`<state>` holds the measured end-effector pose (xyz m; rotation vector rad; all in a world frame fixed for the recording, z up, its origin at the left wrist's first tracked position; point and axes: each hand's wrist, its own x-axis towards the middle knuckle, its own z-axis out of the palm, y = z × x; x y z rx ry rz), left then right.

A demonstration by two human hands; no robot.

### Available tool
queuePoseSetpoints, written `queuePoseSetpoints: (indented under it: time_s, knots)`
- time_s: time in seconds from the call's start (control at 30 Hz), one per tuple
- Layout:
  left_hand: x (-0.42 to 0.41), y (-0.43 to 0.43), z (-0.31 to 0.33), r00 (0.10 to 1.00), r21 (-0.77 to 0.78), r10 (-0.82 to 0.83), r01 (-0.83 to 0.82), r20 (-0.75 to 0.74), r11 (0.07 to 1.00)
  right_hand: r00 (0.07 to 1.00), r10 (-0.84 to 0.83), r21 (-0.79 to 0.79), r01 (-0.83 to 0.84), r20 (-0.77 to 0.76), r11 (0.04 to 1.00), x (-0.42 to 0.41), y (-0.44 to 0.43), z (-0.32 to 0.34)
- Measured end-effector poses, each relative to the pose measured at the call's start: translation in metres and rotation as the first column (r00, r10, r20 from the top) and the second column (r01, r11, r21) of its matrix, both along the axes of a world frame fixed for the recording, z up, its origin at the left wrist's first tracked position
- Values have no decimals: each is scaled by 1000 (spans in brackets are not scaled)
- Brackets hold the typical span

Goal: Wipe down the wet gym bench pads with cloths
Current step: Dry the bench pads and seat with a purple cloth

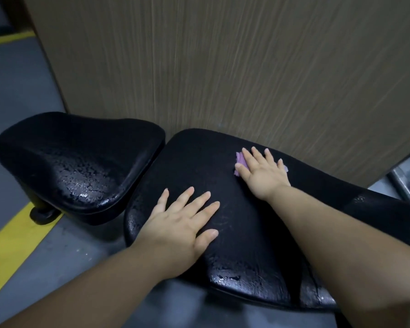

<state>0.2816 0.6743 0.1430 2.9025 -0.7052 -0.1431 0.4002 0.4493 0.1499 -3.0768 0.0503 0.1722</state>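
Two black gym bench pads fill the lower half of the head view. The long back pad [242,245] runs from the centre to the lower right and glistens with water along its near edge. The smaller seat pad [81,162] on the left is beaded with droplets. My left hand [182,223] lies flat on the long pad with fingers spread and straight. My right hand [262,172] presses flat on a purple cloth [240,160] at the pad's far side; only the cloth's edges show around the fingers.
A wood-grain panel [234,67] stands right behind both pads. Grey floor with a yellow stripe [12,242] lies at the left. A black bench foot [42,214] sits under the seat pad. Metal frame parts [405,183] show at the right edge.
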Motion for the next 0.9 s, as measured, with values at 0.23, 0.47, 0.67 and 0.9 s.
queuePoseSetpoints:
  time_s: [0.23,0.47,0.67,0.9]
  knots:
    - [1,4,-16,993,-40,-41,46,112,998,996,-84,5,84,-3,996,64,-9,-1]
    - [2,5,-15,996,-47,-32,36,87,998,994,-113,9,113,-3,994,81,-12,-2]
    - [-2,4,1,1000,-34,-25,24,-15,999,995,-98,3,97,19,995,46,-3,1]
    - [-8,9,0,999,-61,34,-34,-2,998,996,86,-12,-85,16,996,-68,35,3]
